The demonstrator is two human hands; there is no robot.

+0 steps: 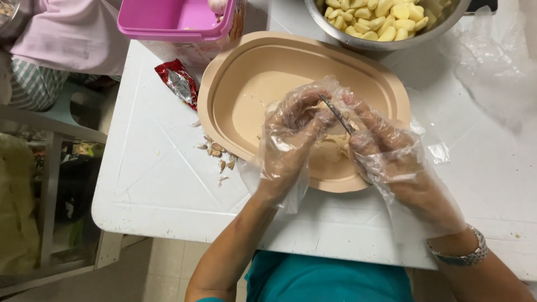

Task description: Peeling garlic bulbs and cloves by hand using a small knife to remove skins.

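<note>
Both my hands wear loose clear plastic gloves and work over a tan oval tray on a white table. My left hand pinches a small garlic clove at its fingertips; the clove is mostly hidden by fingers and glove. My right hand grips a small knife, whose thin blade points up and left to the clove. Pale garlic skins lie in the tray under my hands. A metal watch sits on my right wrist.
A steel bowl of peeled garlic cloves stands at the back. A pink plastic box is at the back left, a red foil wrapper beside it. Garlic scraps lie left of the tray. Crumpled clear plastic lies right.
</note>
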